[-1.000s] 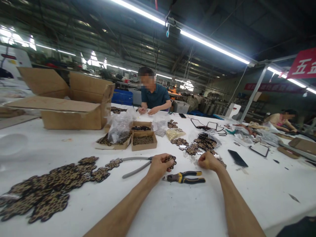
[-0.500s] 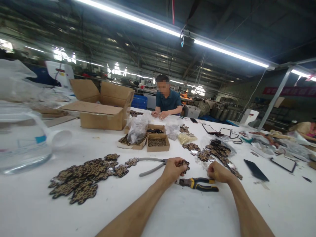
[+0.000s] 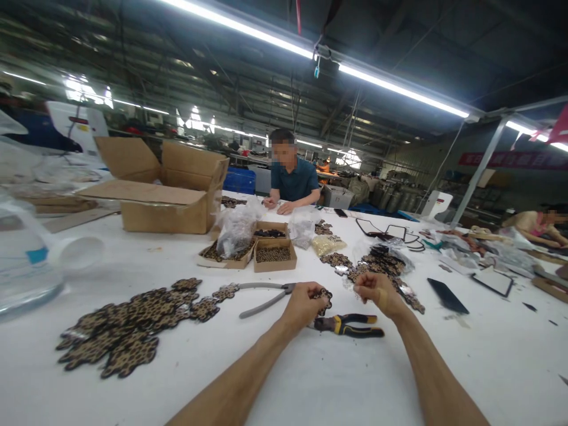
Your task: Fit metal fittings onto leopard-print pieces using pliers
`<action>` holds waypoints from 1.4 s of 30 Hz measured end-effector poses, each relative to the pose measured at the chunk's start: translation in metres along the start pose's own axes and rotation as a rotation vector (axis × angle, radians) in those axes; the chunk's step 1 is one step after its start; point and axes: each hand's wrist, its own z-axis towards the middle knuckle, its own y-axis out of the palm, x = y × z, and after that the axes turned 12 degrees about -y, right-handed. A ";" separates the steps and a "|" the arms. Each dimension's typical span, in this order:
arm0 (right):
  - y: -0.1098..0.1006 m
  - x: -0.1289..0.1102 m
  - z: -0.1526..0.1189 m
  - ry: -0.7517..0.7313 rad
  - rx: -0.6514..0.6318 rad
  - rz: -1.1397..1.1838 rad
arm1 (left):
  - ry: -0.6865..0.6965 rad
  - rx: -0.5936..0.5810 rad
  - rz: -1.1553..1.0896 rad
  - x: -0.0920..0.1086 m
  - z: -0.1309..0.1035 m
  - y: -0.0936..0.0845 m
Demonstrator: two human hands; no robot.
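Pinched in my left hand (image 3: 306, 305) is a small leopard-print patch with a dark edge (image 3: 325, 300). My right hand (image 3: 377, 291) is closed at the fingertips, above the near side of a leopard-print pile (image 3: 381, 263); what it holds, if anything, is too small to make out. Yellow-and-black pliers (image 3: 350, 325) lie just below and between the hands. Grey-handled pliers (image 3: 265, 299) rest left of my left hand, partly hidden by it. Farther left, a larger heap of leopard-print patches (image 3: 128, 325) spreads over the white table (image 3: 213, 378).
Small boxes of metal pieces (image 3: 275, 263) stand ahead beside plastic bags (image 3: 239, 228). An open carton (image 3: 164, 216) and a clear jug (image 3: 26, 266) are at left. A dark phone-like slab (image 3: 447, 296) lies right. A person (image 3: 293, 177) sits across the table.
My right hand has risen slightly and moved left, nearer my left hand. The view has turned a little, so the table items appear shifted left.
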 end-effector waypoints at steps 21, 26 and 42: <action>0.072 -0.016 -0.004 0.011 0.247 0.462 | 0.109 0.328 0.504 0.018 -0.004 -0.030; 0.082 -0.019 -0.006 -0.005 0.235 0.509 | 0.201 0.092 0.180 0.011 -0.011 -0.008; 0.078 -0.020 -0.008 0.071 0.126 0.646 | 0.388 0.160 0.311 0.021 -0.038 -0.002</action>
